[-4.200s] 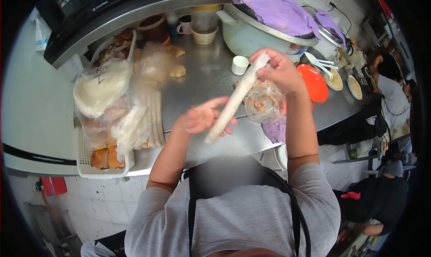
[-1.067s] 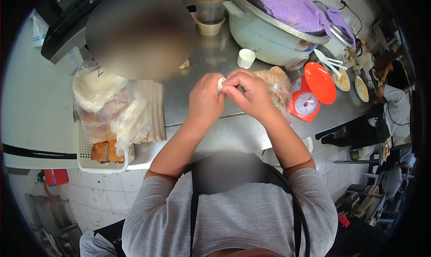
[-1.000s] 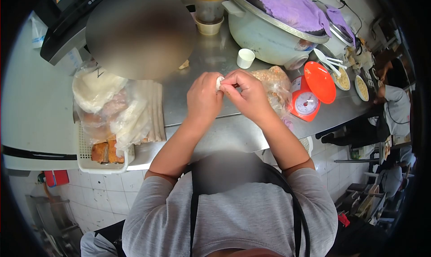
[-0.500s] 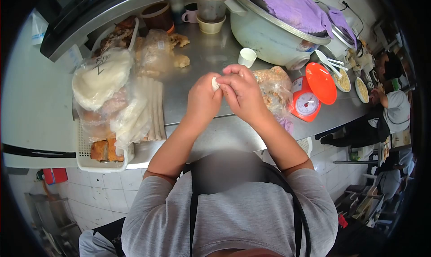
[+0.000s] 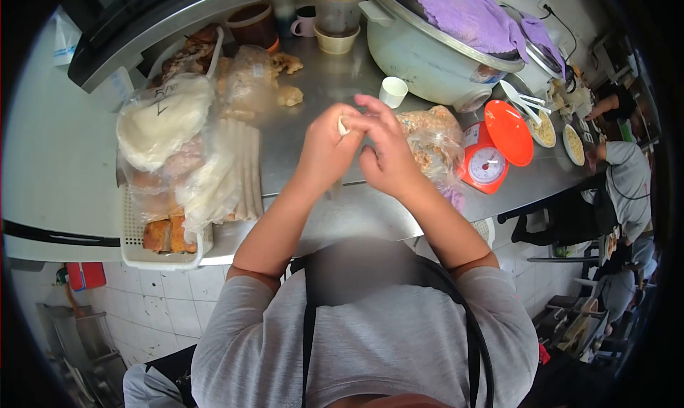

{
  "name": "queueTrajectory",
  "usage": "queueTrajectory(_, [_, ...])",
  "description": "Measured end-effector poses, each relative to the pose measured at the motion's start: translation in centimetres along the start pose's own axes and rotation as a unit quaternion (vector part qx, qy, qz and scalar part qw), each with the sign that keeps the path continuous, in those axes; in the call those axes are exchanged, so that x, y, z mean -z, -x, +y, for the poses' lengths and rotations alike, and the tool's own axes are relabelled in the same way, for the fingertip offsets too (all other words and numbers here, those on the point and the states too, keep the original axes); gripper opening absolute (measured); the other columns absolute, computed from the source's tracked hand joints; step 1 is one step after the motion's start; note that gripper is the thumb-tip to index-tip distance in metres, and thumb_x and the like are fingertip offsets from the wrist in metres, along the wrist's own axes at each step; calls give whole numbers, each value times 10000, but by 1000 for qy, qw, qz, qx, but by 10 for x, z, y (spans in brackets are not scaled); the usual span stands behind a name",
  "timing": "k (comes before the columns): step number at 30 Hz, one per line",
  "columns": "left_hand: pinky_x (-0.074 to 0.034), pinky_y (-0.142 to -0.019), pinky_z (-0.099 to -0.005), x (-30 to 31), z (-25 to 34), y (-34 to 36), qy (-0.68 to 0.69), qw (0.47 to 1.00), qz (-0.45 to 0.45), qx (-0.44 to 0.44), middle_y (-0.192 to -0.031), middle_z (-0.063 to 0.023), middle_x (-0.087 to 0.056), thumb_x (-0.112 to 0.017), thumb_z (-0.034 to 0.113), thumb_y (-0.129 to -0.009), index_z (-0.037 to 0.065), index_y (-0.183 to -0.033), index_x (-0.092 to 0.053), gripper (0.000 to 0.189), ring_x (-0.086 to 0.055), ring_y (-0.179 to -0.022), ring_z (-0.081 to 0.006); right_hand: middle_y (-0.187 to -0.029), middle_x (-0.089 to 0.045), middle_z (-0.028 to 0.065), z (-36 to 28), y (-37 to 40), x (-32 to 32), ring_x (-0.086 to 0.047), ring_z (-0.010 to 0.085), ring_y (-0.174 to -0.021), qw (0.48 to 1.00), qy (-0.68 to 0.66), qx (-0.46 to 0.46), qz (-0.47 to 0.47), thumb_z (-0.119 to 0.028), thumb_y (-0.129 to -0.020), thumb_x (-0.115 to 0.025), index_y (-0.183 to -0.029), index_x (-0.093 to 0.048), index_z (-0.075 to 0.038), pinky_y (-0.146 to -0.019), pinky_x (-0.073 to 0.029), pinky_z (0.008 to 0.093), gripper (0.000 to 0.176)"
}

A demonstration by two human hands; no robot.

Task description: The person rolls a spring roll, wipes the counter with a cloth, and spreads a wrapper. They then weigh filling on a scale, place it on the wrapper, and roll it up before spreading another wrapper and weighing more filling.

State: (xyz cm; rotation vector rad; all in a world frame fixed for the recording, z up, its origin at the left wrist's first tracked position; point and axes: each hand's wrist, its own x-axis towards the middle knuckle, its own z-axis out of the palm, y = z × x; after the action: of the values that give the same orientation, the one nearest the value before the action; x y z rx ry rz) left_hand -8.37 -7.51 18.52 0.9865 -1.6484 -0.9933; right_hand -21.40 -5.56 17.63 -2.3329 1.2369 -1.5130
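Observation:
A small white doughy piece (image 5: 343,127) shows between my two hands, above the steel counter. My left hand (image 5: 329,141) is closed around it, with only part of the piece visible. Against it, the fingers of my right hand (image 5: 387,148) touch the piece, the thumb held apart lower down. Just right of my right hand lies a clear bag of chunky orange-brown filling (image 5: 433,139). A small white cup (image 5: 392,92) stands behind my hands.
An orange scale (image 5: 486,164) stands right of the bag. Behind is a large pot (image 5: 420,59) under a purple cloth (image 5: 463,13). Bagged white wrappers (image 5: 165,119) and a white basket (image 5: 203,248) are at left. A co-worker (image 5: 627,180) stands far right.
My right thumb has moved down, away from the white piece, and my right fingers have reached further over my left hand. The co-worker's arms have shifted.

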Motion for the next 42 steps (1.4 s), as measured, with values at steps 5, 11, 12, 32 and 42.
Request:
queueTrajectory(5, [-402,-711,-230,-6,-7,-3,257,966,-13,5,-860,4,-492,-571,44,-788,49,-1042,-486,267,-475,-790,-77,-1197,-428,184,24,33,-29,-442,293,-1112,955,-193,-205,-94,-56,-651,-542,-1157,-452,-23,-888,-383,369,516])
queueTrajectory(11, [-404,-736,-215,3,-3,1,230,960,-163,2,-868,-19,-514,-579,50,-797,43,-998,-527,208,-483,-803,-80,-1140,-482,181,19,15,-6,-477,319,-1060,857,-288,-284,-318,-78,-672,-553,-1149,-466,4,-875,-400,348,493])
queueTrajectory(12, [-410,-727,-216,5,-10,-2,208,959,-193,0,-854,-22,-530,-584,56,-797,37,-961,-545,170,-494,-786,-81,-1111,-494,176,14,11,2,-491,313,-1032,872,-241,-288,-313,-67,-673,-549,-1126,-483,-1,-864,-404,351,463])
queueTrajectory(32, [-457,-575,-350,-9,-4,9,-79,988,68,-116,-738,-137,-590,-632,84,-702,13,-798,-569,135,-576,-669,-307,-776,-534,87,-14,-4,7,-520,257,-711,997,-19,-8,69,-42,-674,-653,-808,-577,-65,-633,-426,342,155])
queueTrajectory(42, [-419,-537,-340,-6,-10,11,-42,996,-4,-81,-676,-119,-557,-621,101,-728,23,-771,-554,112,-539,-606,-274,-889,-512,60,-14,-1,16,-489,233,-774,994,86,63,0,-287,-632,-705,-821,-605,-126,-683,-354,352,268])
